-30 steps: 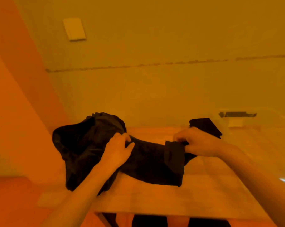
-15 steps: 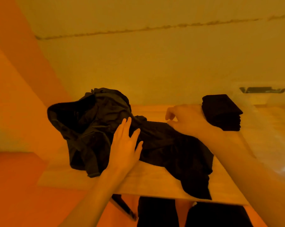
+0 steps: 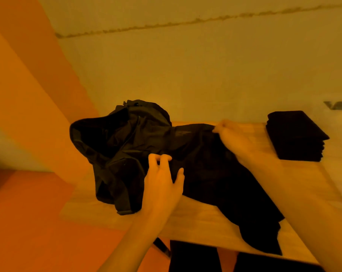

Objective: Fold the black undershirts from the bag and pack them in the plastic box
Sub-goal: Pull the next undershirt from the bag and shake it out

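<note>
Head view: our left hand (image 3: pixel 162 181) and right hand (image 3: pixel 233 140) both pinch the crumpled black cloth undershirt (image 3: pixel 211 173) beside the open black fabric bag (image 3: pixel 115 142).

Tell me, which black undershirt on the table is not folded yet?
The undershirt spread loose between the left hand and right hand, its end hanging over the table edge. The others lie in a neat folded stack at the right.

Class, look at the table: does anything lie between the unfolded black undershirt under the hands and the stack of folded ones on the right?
Nothing visible does. The undershirt and the folded stack are separated only by bare table; the right hand rests on the shirt's far edge.
</note>
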Available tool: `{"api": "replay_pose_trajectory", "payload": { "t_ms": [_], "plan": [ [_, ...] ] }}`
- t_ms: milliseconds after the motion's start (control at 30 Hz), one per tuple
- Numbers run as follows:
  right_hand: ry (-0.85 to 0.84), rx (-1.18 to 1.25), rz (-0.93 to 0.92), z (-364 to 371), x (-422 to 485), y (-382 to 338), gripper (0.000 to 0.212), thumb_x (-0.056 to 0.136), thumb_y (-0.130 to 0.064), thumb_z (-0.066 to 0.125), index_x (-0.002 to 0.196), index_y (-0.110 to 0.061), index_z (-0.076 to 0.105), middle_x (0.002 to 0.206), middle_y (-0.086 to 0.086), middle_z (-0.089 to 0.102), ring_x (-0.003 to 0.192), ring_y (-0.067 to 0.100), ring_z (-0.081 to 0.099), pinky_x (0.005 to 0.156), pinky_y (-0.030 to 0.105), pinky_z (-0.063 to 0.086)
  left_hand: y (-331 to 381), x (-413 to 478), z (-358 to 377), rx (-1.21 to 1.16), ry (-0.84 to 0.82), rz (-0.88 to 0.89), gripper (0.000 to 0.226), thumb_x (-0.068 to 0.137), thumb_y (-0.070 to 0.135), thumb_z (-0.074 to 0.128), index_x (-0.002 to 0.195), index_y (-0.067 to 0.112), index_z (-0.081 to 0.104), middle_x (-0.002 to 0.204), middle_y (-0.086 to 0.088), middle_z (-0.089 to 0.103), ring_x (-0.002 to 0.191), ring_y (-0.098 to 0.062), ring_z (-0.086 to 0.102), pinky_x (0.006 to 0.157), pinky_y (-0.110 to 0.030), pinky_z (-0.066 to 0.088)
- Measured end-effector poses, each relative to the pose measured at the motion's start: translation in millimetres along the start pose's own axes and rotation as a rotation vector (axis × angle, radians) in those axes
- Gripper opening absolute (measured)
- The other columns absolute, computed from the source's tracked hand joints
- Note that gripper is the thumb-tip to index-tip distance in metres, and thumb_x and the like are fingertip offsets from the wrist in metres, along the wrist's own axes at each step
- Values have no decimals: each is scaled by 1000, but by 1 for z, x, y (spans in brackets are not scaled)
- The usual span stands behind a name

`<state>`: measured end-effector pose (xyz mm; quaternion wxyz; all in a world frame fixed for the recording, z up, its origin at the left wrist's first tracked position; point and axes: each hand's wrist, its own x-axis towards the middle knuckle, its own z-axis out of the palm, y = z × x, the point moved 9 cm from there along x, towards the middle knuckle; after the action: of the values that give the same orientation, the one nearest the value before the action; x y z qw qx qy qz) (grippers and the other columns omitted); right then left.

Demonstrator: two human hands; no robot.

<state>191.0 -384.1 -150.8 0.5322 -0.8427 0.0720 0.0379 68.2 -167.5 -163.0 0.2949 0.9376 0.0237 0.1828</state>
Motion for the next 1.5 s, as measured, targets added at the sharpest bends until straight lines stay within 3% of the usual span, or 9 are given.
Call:
{"api": "replay_pose_trajectory", "payload": {
  "t_ms": [133,233,400,567,800,933,1033,1333,1500],
  "plan": [
    [230,6,45,-75,-25,12,23,99,-24,43,88,-7,53,85,5,52,72,16,48,59,33,37,18,9,19,-144,-63,200,48,100,49,50,137,19,50,145,2,30,122,-18,53,90,-26,52],
    [293,19,35,-93,-39,21,20,100,-17,41,83,-7,47,78,5,45,67,15,41,58,33,31,16,29,27,-115,-56,254,65,103,52,36,160,25,23,167,9,3,153,-20,20,117,-36,36],
    [438,63,33,-114,-58,30,21,102,-14,42,84,-8,51,76,2,47,65,10,41,53,23,32,6,47,26,171,7,409,67,107,48,28,161,28,-6,169,-1,-17,157,-24,-6,115,-36,28],
    [472,78,21,-124,-63,33,19,99,-15,44,83,-10,53,76,2,50,67,12,43,58,31,33,-19,48,6,267,62,435,64,106,39,36,162,19,11,171,-7,1,157,-26,1,123,-46,19],
    [445,53,-12,-112,-66,30,26,99,-12,44,74,-13,48,74,3,49,66,11,44,58,30,34,19,88,-26,352,192,711,40,101,15,41,135,2,59,139,-19,57,126,-35,54,103,-46,42],
    [413,33,-48,-102,-70,27,28,100,-11,44,72,-12,46,68,3,47,60,12,42,54,29,31,-9,144,15,868,-218,630,51,104,38,34,150,22,48,161,-14,35,150,-36,29,123,-56,12],
    [396,39,-64,-97,-70,27,26,101,-12,44,77,-8,49,68,6,48,60,14,43,54,28,33,-41,153,26,1131,-342,465,76,93,76,27,159,39,21,170,-8,9,156,-37,4,114,-75,-1],
    [348,10,-74,-80,-65,24,25,103,-12,45,78,-8,47,71,6,48,63,12,43,55,27,35,-59,145,25,1140,-303,339,83,91,79,31,160,34,20,169,-9,7,155,-38,-3,112,-78,12],
    [311,38,-92,-74,-68,24,31,103,-11,46,72,-16,45,68,1,48,58,6,44,55,24,35,-29,131,11,904,-121,472,63,99,60,38,142,17,56,160,-19,33,149,-41,26,120,-62,18]
  ]
}}
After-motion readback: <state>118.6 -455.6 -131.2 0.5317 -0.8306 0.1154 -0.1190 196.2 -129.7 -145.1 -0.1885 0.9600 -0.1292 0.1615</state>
